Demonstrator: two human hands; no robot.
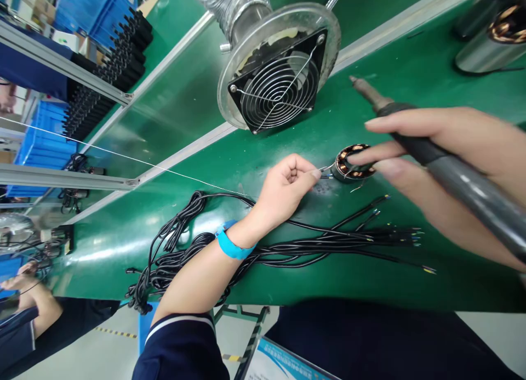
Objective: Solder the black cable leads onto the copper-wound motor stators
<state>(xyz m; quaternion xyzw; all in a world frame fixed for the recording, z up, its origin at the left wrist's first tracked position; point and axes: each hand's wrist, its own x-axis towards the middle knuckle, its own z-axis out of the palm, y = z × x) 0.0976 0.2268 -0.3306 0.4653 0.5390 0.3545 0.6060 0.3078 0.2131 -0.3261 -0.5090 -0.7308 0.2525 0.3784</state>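
My left hand, with a blue wrist strap, is curled in a pinch on a thin solder wire that runs in from the far left; the pinch sits right beside a small motor stator with copper windings on the green bench. My right hand grips a grey-handled soldering iron; its tip points up and left, away from the stator, while two fingers reach down to touch the stator's rim.
A bundle of black cables with stripped ends lies under my left forearm. A round fume-extraction fan on a flexible duct stands behind the stator. More stators sit at the top right. Another person's arm shows at the lower left.
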